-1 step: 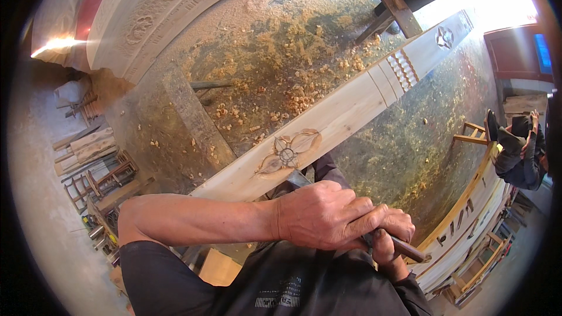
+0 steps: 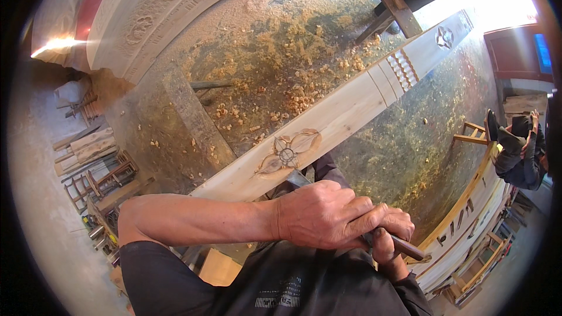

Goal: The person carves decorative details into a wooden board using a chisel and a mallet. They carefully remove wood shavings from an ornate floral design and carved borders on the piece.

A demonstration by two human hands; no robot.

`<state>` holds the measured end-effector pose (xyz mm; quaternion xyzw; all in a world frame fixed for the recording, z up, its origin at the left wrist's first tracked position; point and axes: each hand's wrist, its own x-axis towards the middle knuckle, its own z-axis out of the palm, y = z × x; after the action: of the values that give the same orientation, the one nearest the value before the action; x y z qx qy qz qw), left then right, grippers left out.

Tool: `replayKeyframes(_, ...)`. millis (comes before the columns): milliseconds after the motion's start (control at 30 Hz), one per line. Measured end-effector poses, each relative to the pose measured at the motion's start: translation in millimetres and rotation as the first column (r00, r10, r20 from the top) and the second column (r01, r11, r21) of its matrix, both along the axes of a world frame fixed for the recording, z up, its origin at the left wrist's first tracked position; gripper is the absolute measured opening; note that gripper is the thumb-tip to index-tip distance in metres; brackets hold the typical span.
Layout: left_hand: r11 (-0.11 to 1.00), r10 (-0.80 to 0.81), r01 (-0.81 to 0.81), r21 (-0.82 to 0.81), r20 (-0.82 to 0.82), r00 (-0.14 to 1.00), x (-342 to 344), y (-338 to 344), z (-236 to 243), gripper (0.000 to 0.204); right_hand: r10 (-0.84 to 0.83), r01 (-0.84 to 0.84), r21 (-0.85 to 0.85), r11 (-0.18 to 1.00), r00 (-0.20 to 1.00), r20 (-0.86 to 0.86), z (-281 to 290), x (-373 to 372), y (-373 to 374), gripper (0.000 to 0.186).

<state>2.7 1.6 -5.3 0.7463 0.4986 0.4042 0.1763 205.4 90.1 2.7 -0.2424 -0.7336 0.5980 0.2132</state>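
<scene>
A long pale wooden board (image 2: 345, 111) runs diagonally from near my body to the far right. On its near part is a carved flower (image 2: 287, 157) with petals and a ringed centre. I hold a carving chisel (image 2: 410, 250) in both hands; its flat metal blade reaches the board's near edge, just below the flower. My left hand (image 2: 319, 215) is closed around the front of the tool, its knuckles up. Farther back, my right hand (image 2: 391, 235) grips the dark wooden handle, whose end sticks out to the right. The fingers overlap and hide the tool's middle.
Wood shavings (image 2: 301, 98) litter the floor beyond the board. A bench leg (image 2: 196, 111) lies under it. At the right sits another person (image 2: 521, 146), beside a long bench with several tools (image 2: 462, 213). A large carved panel (image 2: 158, 11) stands upper left.
</scene>
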Motion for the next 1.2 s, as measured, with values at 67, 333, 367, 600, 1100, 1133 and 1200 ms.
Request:
replayKeyframes(67, 0.999, 0.034, -0.034, 0.020, -0.005, 0.999, 2.3, 0.4, -2.4, 0.061, -0.068, 0.068, -0.003, 0.998, 0.997, -0.040, -6.1, -1.5, -5.4, 0.034)
replayKeyframes(333, 0.997, 0.069, -0.068, 0.019, -0.055, 0.996, 4.7, 0.2, -5.7, 0.058, -0.059, 0.059, -0.021, 0.998, 0.998, 0.012, -13.4, 2.1, -3.5, 0.035)
replayKeyframes(367, 0.997, 0.076, -0.075, 0.014, -0.064, 0.995, 5.1, -0.1, -5.4, 0.058, -0.058, 0.058, -0.036, 0.998, 0.998, 0.005, -13.5, 1.7, -3.2, 0.035)
replayKeyframes(600, 0.996, 0.084, -0.085, -0.002, -0.105, 0.991, 5.8, 0.8, -3.9, 0.057, -0.029, 0.028, -0.077, 0.997, 0.999, -0.014, -21.9, 5.2, -1.4, 0.034)
replayKeyframes(1100, 0.997, 0.070, -0.071, -0.004, -0.107, 0.992, 2.7, -1.4, 2.9, 0.055, -0.021, 0.021, 0.021, 1.000, 1.000, -0.004, -13.2, 3.0, 0.5, 0.031)
replayKeyframes(1133, 0.997, 0.073, -0.075, -0.016, -0.107, 0.992, 3.7, -1.8, 2.5, 0.055, -0.017, 0.017, 0.014, 1.000, 1.000, -0.009, -14.4, 3.0, 0.7, 0.032)
replayKeyframes(1200, 0.993, 0.119, -0.119, 0.000, -0.090, 0.989, 7.4, -1.6, -1.0, 0.057, -0.013, 0.013, 0.000, 1.000, 1.000, -0.018, -15.5, 3.1, 0.1, 0.034)
